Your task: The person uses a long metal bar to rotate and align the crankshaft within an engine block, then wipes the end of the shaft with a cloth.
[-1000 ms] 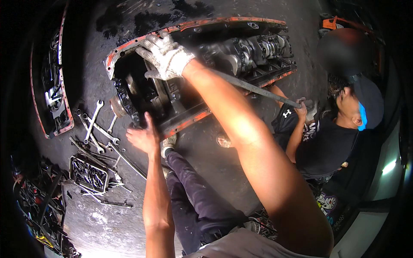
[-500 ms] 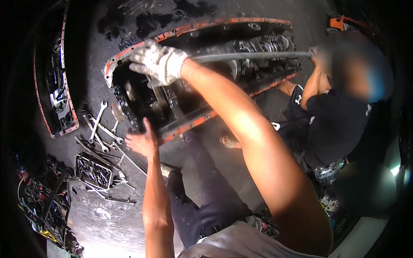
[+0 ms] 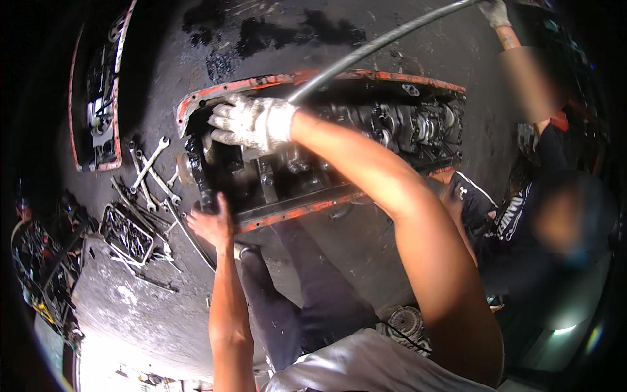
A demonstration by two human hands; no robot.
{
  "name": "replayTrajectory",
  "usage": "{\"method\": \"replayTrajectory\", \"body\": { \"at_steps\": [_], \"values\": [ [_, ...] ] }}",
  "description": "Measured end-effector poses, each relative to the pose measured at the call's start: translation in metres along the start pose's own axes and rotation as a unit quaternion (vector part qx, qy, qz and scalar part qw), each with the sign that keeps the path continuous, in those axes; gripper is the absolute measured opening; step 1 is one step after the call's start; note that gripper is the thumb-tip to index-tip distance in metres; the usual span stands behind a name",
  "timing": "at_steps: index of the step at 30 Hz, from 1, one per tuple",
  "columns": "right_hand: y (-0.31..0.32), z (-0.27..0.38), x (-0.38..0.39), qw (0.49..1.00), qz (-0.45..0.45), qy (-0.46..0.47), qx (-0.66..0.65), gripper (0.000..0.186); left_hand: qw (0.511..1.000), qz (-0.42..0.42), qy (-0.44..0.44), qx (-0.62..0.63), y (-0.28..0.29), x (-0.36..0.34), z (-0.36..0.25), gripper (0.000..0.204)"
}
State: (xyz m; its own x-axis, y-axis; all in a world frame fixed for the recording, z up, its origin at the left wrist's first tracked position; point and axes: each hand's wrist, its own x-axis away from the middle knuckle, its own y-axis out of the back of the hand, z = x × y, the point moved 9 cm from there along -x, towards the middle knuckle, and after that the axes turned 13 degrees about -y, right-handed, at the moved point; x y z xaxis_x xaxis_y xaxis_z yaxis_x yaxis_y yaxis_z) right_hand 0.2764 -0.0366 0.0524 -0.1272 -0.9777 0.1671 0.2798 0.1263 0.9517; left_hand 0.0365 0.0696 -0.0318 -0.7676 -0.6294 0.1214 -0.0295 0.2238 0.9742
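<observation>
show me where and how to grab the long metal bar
Take the bar mid-length, probably from above: it is slim, unobstructed there, with a co-worker's gloved hand at its upper end and the person's right hand beside its lower visible part.

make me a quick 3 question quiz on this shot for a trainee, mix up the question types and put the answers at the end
1. Multiple choice: the person's right hand is
A) bare
B) gloved
C) out of view

2. True or false: the loose wrenches lie to the right of the orange-rimmed engine block in the picture.

3. Fill in the blank: the co-worker's gloved hand is at the upper visible end of a long grey ____.

Key:
1. B
2. False; they lie on the floor to its left
3. bar
</observation>
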Motion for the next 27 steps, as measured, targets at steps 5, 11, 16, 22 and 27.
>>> {"method": "replayTrajectory", "body": {
  "at_steps": [5, 11, 16, 22, 27],
  "values": [
    [0.004, -0.003, 0.002, 0.999, -0.034, -0.024, 0.016, 0.071, 0.999, -0.037, -0.032, 0.001, 0.009, -0.003, -0.013, 0.077],
    [-0.017, -0.031, -0.003, 0.970, 0.133, -0.204, 0.010, 0.033, 0.999, -0.051, -0.006, -0.005, 0.011, -0.001, -0.004, 0.078],
    [-0.017, -0.040, 0.031, 0.974, 0.130, -0.177, 0.053, 0.017, 0.998, -0.014, 0.019, 0.058, 0.015, -0.005, -0.009, 0.075],
    [0.004, -0.046, 0.010, 0.957, 0.162, -0.239, 0.034, 0.032, 0.997, -0.025, 0.004, 0.069, 0.014, -0.002, -0.006, 0.074],
    [0.058, -0.026, -0.013, 0.960, 0.097, -0.263, 0.010, 0.042, 0.997, -0.026, -0.026, 0.074, 0.012, -0.003, -0.006, 0.075]
  ]
}}
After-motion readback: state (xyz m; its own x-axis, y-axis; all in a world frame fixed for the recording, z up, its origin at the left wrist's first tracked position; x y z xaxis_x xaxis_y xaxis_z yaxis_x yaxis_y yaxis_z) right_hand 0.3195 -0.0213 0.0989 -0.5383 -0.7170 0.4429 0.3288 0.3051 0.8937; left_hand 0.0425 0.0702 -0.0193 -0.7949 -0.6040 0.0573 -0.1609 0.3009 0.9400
